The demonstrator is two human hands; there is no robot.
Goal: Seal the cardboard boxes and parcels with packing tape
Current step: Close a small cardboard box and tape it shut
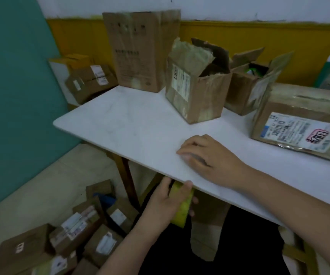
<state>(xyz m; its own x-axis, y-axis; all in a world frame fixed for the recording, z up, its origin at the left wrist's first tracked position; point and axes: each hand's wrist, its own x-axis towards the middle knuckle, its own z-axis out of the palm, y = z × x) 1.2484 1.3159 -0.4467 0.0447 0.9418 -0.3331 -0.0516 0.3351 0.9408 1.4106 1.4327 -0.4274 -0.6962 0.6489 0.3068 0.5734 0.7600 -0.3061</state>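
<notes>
Head view: the left hand sits just under the desk's near edge, fingers and thumb curled round a yellow object. It is likely the packing tape, though I cannot be sure. The right hand rests on the desk by that near edge, fingers loosely curled, holding nothing visible. An open box stands toward the far edge, flaps up. The step looks like fetching tape; next, bring it up and fold those flaps shut.
</notes>
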